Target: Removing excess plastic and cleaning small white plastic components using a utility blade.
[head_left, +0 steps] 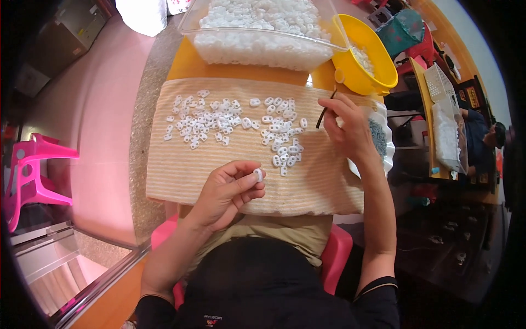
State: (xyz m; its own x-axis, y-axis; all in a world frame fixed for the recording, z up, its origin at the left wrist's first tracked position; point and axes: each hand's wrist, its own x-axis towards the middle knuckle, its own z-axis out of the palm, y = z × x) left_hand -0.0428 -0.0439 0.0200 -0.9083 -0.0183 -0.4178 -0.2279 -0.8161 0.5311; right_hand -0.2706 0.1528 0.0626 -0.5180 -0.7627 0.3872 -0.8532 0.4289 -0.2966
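Near the front edge of the striped cloth, my left hand pinches a small white oval plastic piece between thumb and fingers. My right hand, further back on the right, is closed on a thin black stick-like tool slanting down to the left. Its exact kind is unclear. Between the hands lies a loose group of white two-holed pieces, and another pile of them spreads at the left. Partly behind my right wrist is a white wavy-rimmed dish holding small dark grey parts.
A large clear bin full of white pieces stands at the back. Beside it is a yellow basin with more pieces. A pink stool stands on the left floor. At far right, a person sits by another table with a clear bin.
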